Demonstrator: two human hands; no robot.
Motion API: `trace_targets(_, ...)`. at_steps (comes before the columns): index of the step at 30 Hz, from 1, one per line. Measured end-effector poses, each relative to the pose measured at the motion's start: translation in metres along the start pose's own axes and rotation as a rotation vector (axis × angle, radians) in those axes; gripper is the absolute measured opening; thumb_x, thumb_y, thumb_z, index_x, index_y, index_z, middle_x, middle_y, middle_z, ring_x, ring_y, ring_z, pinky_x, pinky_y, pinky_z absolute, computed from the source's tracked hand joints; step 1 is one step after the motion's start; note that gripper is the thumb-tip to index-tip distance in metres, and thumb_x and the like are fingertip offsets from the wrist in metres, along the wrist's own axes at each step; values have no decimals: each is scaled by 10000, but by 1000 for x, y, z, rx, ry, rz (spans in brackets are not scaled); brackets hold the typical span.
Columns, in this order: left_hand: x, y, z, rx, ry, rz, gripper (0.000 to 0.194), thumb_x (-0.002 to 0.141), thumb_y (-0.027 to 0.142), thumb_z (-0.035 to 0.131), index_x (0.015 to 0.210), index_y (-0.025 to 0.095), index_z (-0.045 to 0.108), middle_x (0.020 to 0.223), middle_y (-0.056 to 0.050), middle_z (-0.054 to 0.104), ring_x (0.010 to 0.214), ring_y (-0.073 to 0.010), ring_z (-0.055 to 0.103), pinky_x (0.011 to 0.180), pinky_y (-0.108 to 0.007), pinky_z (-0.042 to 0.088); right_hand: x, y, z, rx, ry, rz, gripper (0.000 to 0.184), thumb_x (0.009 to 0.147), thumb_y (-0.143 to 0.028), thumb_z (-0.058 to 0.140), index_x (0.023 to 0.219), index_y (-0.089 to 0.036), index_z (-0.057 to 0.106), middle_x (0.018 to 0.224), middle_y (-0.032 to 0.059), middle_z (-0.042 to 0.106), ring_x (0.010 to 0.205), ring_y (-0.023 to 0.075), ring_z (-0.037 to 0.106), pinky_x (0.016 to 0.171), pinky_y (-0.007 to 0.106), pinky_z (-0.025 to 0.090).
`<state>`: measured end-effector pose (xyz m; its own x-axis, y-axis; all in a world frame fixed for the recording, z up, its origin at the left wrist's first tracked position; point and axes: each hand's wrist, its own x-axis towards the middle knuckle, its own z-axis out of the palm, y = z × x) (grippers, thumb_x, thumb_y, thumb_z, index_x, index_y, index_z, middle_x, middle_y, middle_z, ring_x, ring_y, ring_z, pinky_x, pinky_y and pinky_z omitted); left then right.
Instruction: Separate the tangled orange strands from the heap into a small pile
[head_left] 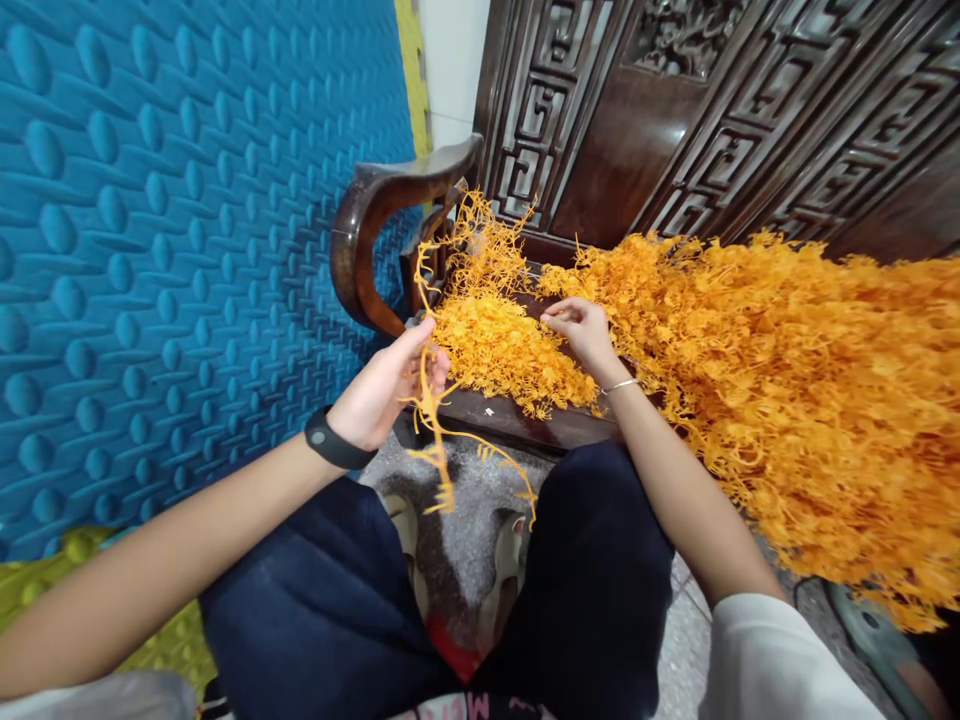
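My left hand, with a black band at the wrist, is closed around a branching orange plastic stem. Its thin twigs hang below my fingers, and one end rises above the thumb. Over the bench's seat, my right hand has its thumb and fingertips pinched together; what lies between them, if anything, is too small to make out. Between the hands lies a low heap of small orange plastic pieces. Behind it sits a loose tangle of bare orange stems.
A large pile of orange plastic sprigs covers the right side of the dark wooden bench. The bench's curved armrest stands beyond my left hand. Blue textured foam mats fill the left. A carved backrest rises behind.
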<state>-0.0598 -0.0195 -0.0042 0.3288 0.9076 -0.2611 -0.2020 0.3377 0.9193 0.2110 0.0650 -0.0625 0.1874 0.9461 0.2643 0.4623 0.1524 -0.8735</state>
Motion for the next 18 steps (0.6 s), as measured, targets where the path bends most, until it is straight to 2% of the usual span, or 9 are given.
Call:
trace_targets(3, 4, -2, -1, 87, 21, 26, 251, 833, 389, 507, 850, 158, 604, 625, -21, 594, 467, -98, 542, 402, -188, 406, 0, -1, 4, -68, -34, -19, 78, 610, -192, 656, 644, -132, 619, 532, -25, 532, 501, 81, 436, 533, 238, 339)
trace_targets(5, 5, -2, -1, 117, -1, 30, 237, 826, 354, 524, 930, 155, 603, 688, -40, 626, 485, -111, 577, 416, -202, 445, 0, 0, 4, -117, -27, -23, 60, 609, -182, 645, 634, -134, 619, 542, -18, 540, 511, 87, 446, 542, 241, 344)
trace_targets(9, 3, -1, 0, 115, -35, 32, 267, 817, 335, 541, 986, 139, 608, 743, -63, 647, 510, -123, 616, 477, -227, 513, 1, 2, 3, -158, -17, -13, 67, 617, -210, 633, 628, -145, 621, 569, -5, 570, 544, 105, 474, 557, 248, 359)
trace_targets(13, 2, -1, -2, 109, -54, 35, 280, 824, 330, 534, 1007, 132, 609, 757, -73, 653, 516, -128, 625, 472, -229, 521, -1, -2, 5, -154, 17, -19, 75, 625, -227, 628, 633, -153, 621, 578, -5, 576, 559, 108, 466, 557, 247, 365)
trace_targets(16, 2, -1, -4, 105, -45, 39, 270, 833, 315, 521, 1008, 129, 609, 755, -72, 651, 510, -128, 624, 460, -228, 519, -6, -15, 7, -55, 33, -32, 85, 653, -236, 625, 653, -151, 618, 578, -11, 563, 532, 91, 436, 537, 239, 352)
trace_targets(18, 1, 0, -5, 98, -33, 41, 265, 838, 311, 512, 1005, 127, 606, 746, -69, 649, 506, -128, 622, 456, -229, 519, -13, -26, 9, 74, -35, -21, 115, 684, -265, 624, 666, -152, 618, 614, -2, 582, 532, 82, 446, 532, 232, 357)
